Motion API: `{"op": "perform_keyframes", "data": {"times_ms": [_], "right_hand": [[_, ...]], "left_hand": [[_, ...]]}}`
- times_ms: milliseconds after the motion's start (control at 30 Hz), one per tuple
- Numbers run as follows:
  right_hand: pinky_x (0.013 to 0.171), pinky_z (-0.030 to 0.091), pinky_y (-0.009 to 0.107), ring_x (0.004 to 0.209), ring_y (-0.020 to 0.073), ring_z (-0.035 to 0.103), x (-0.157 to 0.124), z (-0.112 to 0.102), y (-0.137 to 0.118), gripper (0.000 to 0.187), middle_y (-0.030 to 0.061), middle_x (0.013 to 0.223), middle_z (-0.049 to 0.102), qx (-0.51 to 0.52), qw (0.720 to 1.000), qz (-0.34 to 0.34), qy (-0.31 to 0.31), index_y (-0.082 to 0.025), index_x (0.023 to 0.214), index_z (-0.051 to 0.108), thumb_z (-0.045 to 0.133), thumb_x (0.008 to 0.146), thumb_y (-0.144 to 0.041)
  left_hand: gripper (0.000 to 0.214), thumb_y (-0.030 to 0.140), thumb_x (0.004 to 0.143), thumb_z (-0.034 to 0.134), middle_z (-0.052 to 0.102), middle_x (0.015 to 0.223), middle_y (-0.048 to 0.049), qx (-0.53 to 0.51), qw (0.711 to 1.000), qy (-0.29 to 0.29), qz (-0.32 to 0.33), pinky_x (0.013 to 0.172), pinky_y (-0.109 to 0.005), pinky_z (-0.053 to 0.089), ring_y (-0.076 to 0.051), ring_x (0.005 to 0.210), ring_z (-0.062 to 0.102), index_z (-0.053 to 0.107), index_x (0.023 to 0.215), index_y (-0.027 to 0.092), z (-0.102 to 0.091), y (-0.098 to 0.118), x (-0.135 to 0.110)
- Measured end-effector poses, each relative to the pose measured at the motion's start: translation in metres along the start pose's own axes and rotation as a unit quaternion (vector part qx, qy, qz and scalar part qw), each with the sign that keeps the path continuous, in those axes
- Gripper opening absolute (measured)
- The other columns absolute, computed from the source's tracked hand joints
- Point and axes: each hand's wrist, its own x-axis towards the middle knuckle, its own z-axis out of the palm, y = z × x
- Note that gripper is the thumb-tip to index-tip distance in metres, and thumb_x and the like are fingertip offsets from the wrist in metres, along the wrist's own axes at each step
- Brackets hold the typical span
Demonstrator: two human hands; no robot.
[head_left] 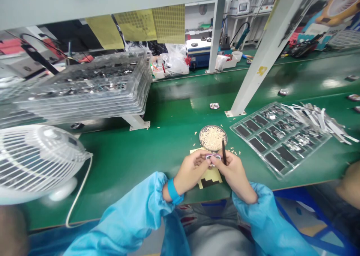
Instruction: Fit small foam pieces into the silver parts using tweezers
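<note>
Between both hands, above the green bench, is a small purple-rimmed device housing [213, 157]. My left hand [191, 170] is closed, pinching the housing's left side. My right hand [235, 173] is closed on its right side, with the thumb over the front. A slim black tool that looks like tweezers [224, 151] sticks up from the right hand's fingers. Beneath the hands lies a yellow sheet with black pieces [205, 181], partly covered. Just beyond the fingers sits a round dish [200, 141] of tiny beige pieces, a few scattered around it.
To the right, a clear compartment tray [254, 155] holds black rectangles and silvery parts, with paper strips [323, 122] beside it. A white fan [42, 162] and stacked trays [92, 108] stand left. A metal post [253, 61] rises ahead. Another housing [214, 106] lies farther back.
</note>
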Motion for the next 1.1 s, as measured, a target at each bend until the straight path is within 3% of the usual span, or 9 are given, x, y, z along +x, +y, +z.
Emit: {"op": "perform_keyframes", "data": {"times_ms": [100, 200, 433, 600, 767, 933, 1100], "right_hand": [[0.059, 0.041, 0.024, 0.065, 0.0142, 0.052, 0.0, -0.001, 0.003, 0.037, 0.0012, 0.072, 0.06, -0.007, 1.0, -0.009, 0.009, -0.017, 0.078, 0.06, 0.078, 0.077, -0.049], [0.06, 0.041, 0.025, 0.066, 0.0146, 0.052, -0.001, -0.001, 0.004, 0.035, 0.0024, 0.073, 0.061, -0.021, 1.0, -0.011, 0.009, -0.017, 0.077, 0.059, 0.075, 0.079, -0.048], [0.052, 0.035, 0.025, 0.057, 0.0129, 0.044, -0.005, 0.004, 0.0, 0.033, 0.0003, 0.063, 0.055, -0.103, 0.992, -0.054, 0.053, -0.018, 0.072, 0.059, 0.072, 0.08, -0.047], [0.052, 0.036, 0.025, 0.056, 0.0126, 0.044, -0.004, 0.006, 0.002, 0.035, -0.0003, 0.063, 0.054, -0.097, 0.992, -0.056, 0.055, -0.018, 0.072, 0.058, 0.071, 0.08, -0.049], [0.05, 0.031, 0.025, 0.054, 0.0117, 0.039, 0.001, -0.004, -0.002, 0.033, -0.0026, 0.059, 0.048, -0.154, 0.987, -0.043, 0.026, -0.018, 0.073, 0.061, 0.076, 0.076, -0.047], [0.056, 0.037, 0.027, 0.059, 0.0134, 0.047, 0.004, -0.015, -0.007, 0.024, 0.0015, 0.077, 0.063, -0.178, 0.982, -0.062, 0.024, -0.019, 0.09, 0.068, 0.069, 0.085, -0.042], [0.066, 0.042, 0.03, 0.072, 0.0172, 0.056, 0.004, -0.021, -0.009, 0.016, 0.0037, 0.083, 0.065, -0.23, 0.961, -0.146, 0.043, -0.02, 0.084, 0.068, 0.062, 0.091, -0.032]], "left_hand": [[0.026, 0.029, 0.09, 0.064, 0.069, 0.11, -0.0108, 0.08, 0.996, 0.007, 0.038, 0.084, -0.029, 0.052, -0.02, 0.095, 0.066, 0.067, 0.11, 0.013, 0.001, -0.002, 0.0], [0.026, 0.025, 0.086, 0.067, 0.071, 0.101, -0.0094, 0.112, 0.993, 0.024, 0.034, 0.075, -0.027, 0.052, -0.018, 0.086, 0.066, 0.068, 0.108, 0.012, 0.001, -0.002, 0.0], [0.021, 0.022, 0.082, 0.068, 0.073, 0.094, -0.0098, 0.094, 0.994, 0.058, 0.011, 0.074, -0.027, 0.052, -0.019, 0.083, 0.067, 0.072, 0.1, 0.011, 0.005, 0.0, -0.002], [0.019, 0.02, 0.079, 0.07, 0.073, 0.088, -0.0088, 0.095, 0.992, 0.084, -0.001, 0.07, -0.026, 0.052, -0.018, 0.076, 0.066, 0.073, 0.096, 0.011, 0.007, -0.002, -0.003], [0.021, 0.022, 0.077, 0.071, 0.073, 0.085, -0.0086, 0.043, 0.996, 0.068, -0.04, 0.072, -0.027, 0.052, -0.018, 0.076, 0.066, 0.07, 0.095, 0.011, 0.007, -0.006, 0.001], [0.02, 0.019, 0.074, 0.071, 0.071, 0.078, -0.0054, 0.059, 0.995, 0.071, -0.046, 0.065, -0.024, 0.05, -0.014, 0.069, 0.063, 0.07, 0.092, 0.012, 0.006, -0.012, 0.003], [0.02, 0.02, 0.076, 0.069, 0.071, 0.079, -0.0058, 0.102, 0.991, 0.076, -0.038, 0.061, -0.023, 0.047, -0.014, 0.067, 0.061, 0.07, 0.094, 0.011, 0.004, -0.012, 0.003]]}}
